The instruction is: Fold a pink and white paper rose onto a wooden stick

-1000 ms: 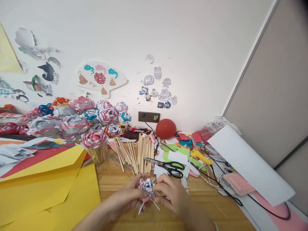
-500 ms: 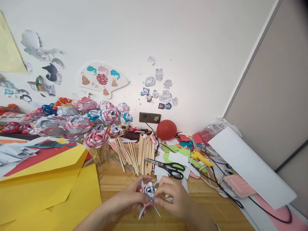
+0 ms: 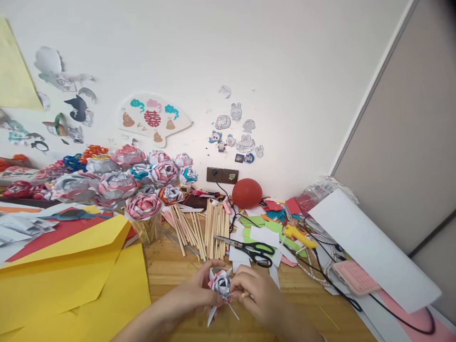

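Note:
A small paper flower (image 3: 221, 283), white-grey with pink edges and pointed outer petals, is held low over the table's front. My left hand (image 3: 199, 292) is closed around its left side and underside. Against its right side, the fingertips of my right hand (image 3: 258, 297) are bent and pressed together at the petals. The pale end of a wooden stick (image 3: 245, 294) pokes out between those right fingers; the rest of it is hidden. Black-handled scissors (image 3: 249, 248) lie just beyond the hands, across loose wooden sticks (image 3: 216, 228) and paper scraps.
Finished paper flowers (image 3: 117, 185) crowd the back left, some in a clear container (image 3: 147, 230). Yellow paper sheets (image 3: 71, 285) cover the left. A red balloon (image 3: 247, 193), a yellow glue gun (image 3: 299, 236) with its cord, and a pink keyboard-like device (image 3: 356, 277) are on the right.
The right fingers have curled in more tightly at the flower's right side, and the flower has turned slightly. The left hand keeps its hold.

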Demonstrator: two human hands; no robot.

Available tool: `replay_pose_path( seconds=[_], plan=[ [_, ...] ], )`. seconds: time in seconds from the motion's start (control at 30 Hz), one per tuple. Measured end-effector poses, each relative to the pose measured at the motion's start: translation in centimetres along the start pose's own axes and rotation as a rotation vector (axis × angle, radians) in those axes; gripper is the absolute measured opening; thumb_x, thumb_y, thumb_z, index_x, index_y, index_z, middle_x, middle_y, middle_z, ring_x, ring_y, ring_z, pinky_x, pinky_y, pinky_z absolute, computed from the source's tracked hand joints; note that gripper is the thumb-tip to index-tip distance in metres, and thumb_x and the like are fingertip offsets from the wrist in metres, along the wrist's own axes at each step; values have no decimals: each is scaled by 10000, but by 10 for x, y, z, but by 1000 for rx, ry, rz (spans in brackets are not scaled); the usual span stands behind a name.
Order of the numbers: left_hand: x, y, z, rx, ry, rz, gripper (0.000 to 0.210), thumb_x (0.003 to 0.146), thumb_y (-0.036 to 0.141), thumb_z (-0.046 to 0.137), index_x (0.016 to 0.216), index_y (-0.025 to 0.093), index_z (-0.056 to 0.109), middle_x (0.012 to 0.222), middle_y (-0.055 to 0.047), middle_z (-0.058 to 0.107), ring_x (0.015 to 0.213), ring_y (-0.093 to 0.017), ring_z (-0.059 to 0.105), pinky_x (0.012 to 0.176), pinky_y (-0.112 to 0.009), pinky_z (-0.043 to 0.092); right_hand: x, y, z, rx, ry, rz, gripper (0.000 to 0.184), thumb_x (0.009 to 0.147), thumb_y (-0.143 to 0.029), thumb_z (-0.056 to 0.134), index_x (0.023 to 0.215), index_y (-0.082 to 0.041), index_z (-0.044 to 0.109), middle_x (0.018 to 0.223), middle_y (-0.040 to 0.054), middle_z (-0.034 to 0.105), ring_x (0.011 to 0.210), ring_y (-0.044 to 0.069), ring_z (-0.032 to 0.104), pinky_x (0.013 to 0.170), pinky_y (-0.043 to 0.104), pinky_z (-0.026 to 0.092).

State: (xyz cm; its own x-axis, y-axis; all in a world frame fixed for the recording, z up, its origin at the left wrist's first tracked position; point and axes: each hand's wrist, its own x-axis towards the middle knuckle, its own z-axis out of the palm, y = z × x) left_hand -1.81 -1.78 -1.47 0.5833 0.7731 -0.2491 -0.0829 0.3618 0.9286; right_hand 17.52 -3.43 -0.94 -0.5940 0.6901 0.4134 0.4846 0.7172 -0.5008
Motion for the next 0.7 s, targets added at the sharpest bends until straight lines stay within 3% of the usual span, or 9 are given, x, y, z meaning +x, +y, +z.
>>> replay_pose_path(
  seconds=[0.47,0.7],
  plan=[
    [-4,10,9,-69,60,-7,580,537,74,638,1034,213,374,674,54,630,595,-108,542,533,-216,396,1,4,1,-193,101,-107,254,925,-306,306,843,-205,524,762,10,542,600,130,493,530,234,338],
    [0,5,5,-37,103,54,566,563,185,716,1015,213,376,680,53,610,594,-106,530,582,-241,394,0,1,0,-99,111,54,215,905,-354,329,948,-208,481,806,12,519,621,136,503,564,238,354]
  ],
)
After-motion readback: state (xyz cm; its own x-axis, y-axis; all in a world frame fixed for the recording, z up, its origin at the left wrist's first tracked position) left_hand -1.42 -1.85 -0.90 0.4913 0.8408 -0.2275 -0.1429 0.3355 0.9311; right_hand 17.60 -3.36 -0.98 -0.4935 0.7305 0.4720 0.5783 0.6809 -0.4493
